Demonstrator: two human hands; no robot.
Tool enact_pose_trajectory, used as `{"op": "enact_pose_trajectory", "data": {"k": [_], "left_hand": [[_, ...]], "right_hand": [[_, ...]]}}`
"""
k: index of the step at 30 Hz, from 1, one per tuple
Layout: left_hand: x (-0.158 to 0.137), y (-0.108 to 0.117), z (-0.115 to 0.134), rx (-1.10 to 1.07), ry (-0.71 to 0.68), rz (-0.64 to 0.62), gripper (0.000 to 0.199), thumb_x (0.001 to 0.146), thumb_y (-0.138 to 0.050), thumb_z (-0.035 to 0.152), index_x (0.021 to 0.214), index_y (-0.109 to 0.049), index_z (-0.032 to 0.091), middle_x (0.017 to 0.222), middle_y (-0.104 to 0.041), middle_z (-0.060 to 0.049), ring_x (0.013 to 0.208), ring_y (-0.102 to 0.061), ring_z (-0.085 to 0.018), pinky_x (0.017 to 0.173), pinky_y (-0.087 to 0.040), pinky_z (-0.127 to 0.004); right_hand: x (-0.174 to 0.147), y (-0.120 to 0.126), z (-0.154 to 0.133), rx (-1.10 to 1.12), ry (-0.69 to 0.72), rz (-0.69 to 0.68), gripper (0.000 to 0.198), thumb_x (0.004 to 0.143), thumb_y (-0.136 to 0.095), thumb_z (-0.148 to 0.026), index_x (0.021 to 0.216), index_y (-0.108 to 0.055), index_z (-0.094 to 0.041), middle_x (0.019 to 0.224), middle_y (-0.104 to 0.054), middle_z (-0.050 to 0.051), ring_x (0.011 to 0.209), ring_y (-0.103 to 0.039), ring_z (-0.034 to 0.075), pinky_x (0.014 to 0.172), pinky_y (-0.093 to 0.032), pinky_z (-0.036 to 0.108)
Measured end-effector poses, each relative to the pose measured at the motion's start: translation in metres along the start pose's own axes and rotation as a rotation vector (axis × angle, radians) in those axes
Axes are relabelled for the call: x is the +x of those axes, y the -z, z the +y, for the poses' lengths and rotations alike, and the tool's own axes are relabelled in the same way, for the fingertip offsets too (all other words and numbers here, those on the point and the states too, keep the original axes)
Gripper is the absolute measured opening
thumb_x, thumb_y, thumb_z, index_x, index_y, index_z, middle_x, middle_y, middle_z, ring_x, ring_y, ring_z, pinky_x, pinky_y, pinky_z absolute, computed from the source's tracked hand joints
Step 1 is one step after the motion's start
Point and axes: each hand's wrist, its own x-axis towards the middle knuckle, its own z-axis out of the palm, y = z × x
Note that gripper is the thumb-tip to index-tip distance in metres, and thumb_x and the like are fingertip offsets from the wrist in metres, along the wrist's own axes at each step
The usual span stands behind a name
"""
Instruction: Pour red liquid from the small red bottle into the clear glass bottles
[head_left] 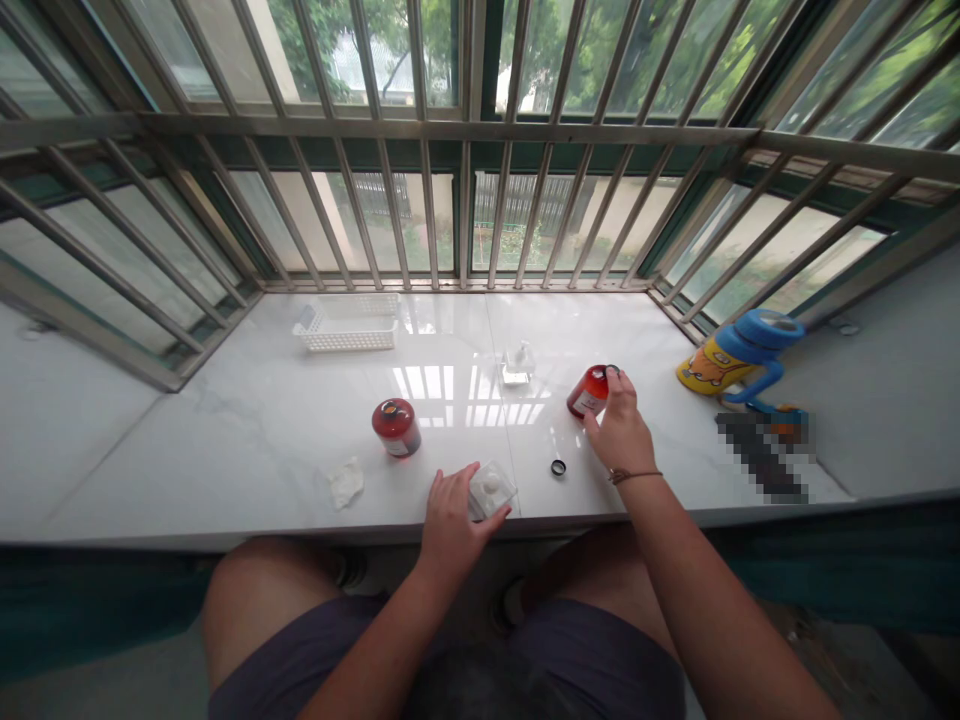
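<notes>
Near the counter's front edge, my left hand [454,510] is closed around the side of a clear, square-based container [493,488] with a round shape at its middle. To the right, my right hand [624,430] grips a red, see-through bottle [585,395] with a pale label; my fingers cover its right side and part of its top. This bottle looks slightly tilted. A small black ring [558,468] lies on the counter just left of my right wrist. Another red bottle [397,430] stands upright left of my left hand, its dark-rimmed neck facing up.
On the glossy white counter [247,420], a crumpled tissue [346,484] lies at left. A white perforated basket [349,328] and a small clear object [517,366] are farther back. A blue and yellow flask [739,352] leans at right beside a pixelated dark item [759,455]. Metal bars [465,210] line the window.
</notes>
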Motion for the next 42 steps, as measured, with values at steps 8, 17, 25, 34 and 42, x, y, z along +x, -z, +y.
{"op": "enact_pose_trajectory", "data": {"k": [8,17,25,34,42], "left_hand": [[-0.001,-0.001,0.000,-0.007,0.012,0.000,0.067,0.083,-0.091,0.039,0.139,-0.058,0.022,0.131,-0.078,-0.012,0.122,-0.075,-0.035,0.122,-0.047,-0.065],[-0.001,0.001,0.002,-0.025,0.025,-0.032,0.069,0.083,-0.091,0.038,0.141,-0.057,0.023,0.133,-0.077,-0.012,0.124,-0.074,-0.035,0.124,-0.046,-0.065],[0.009,0.003,0.003,-0.030,0.049,-0.081,0.074,0.080,-0.093,0.039,0.142,-0.058,0.023,0.133,-0.076,-0.012,0.121,-0.073,-0.035,0.110,-0.059,-0.055],[0.062,-0.021,0.020,-0.228,0.225,-0.234,0.077,0.077,-0.095,0.040,0.139,-0.053,0.024,0.132,-0.074,-0.013,0.119,-0.074,-0.033,0.101,-0.062,-0.048],[0.120,-0.087,0.061,-0.296,0.064,-0.305,0.073,0.074,-0.098,0.038,0.133,-0.058,0.023,0.134,-0.070,-0.015,0.125,-0.070,-0.034,0.107,-0.058,-0.047]], "right_hand": [[0.066,-0.024,-0.004,0.064,-0.040,-0.110,0.086,0.094,-0.059,-0.036,0.171,-0.026,-0.017,0.178,-0.028,0.019,0.148,-0.054,0.040,0.102,-0.062,0.051],[0.055,-0.012,-0.003,0.083,0.054,-0.101,0.075,0.100,-0.059,-0.044,0.167,-0.038,-0.017,0.168,-0.042,0.025,0.143,-0.057,0.040,0.106,-0.058,0.053],[-0.073,-0.003,-0.016,0.143,0.216,-0.361,0.038,0.102,-0.063,-0.052,0.121,-0.072,-0.021,0.109,-0.075,0.013,0.103,-0.070,0.031,0.097,-0.056,0.046],[-0.111,0.009,-0.015,0.272,-0.023,-0.309,0.033,0.101,-0.059,-0.044,0.120,-0.070,-0.020,0.115,-0.075,0.013,0.098,-0.072,0.029,0.094,-0.058,0.045],[-0.157,0.050,-0.021,0.403,-0.111,-0.314,0.032,0.099,-0.062,-0.042,0.123,-0.074,-0.024,0.114,-0.077,0.011,0.097,-0.075,0.028,0.090,-0.061,0.044]]}}
